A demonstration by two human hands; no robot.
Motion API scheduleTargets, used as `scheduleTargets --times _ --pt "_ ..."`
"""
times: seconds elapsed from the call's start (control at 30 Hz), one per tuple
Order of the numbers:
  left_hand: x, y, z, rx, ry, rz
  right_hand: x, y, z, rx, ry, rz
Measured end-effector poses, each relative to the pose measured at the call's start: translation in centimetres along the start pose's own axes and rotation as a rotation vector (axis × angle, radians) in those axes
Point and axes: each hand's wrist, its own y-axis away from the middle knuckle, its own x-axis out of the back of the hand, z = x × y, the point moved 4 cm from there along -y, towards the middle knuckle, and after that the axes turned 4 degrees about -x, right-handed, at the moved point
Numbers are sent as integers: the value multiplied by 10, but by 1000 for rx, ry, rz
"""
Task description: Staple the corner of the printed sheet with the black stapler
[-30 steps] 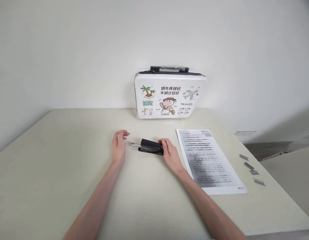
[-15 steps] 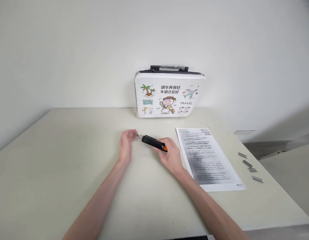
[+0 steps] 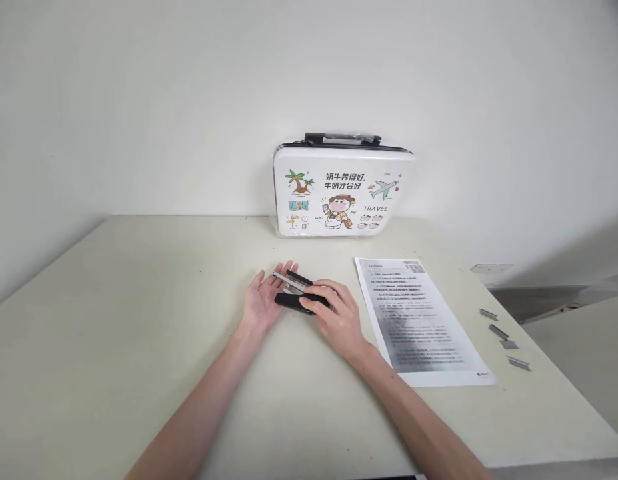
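Note:
A black stapler (image 3: pixel 295 293) lies across my two hands above the pale table (image 3: pixel 113 320); its top is swung up and a silver staple rail sticks out to the left. My right hand (image 3: pixel 333 315) grips its back end, fingers wrapped over the body. Palm up, fingers spread, my left hand (image 3: pixel 265 299) sits under the stapler's front, which rests on the fingers.
A printed sheet of paper (image 3: pixel 419 320) lies to the right of my hands. Several strips of staples (image 3: pixel 499 331) lie near the table's right edge. A white case with cartoon travel pictures (image 3: pixel 343 190) stands against the wall at the back.
My right hand lifted the stapler off the table and brought it left. My left hand turned palm up under its front, and the stapler's top has come up.

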Motion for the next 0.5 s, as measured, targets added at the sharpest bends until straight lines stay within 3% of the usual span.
scheduleTargets --times 0.5 --pt "-1 0 1 -5 -82 -46 6 -1 -3 -18 51 64"
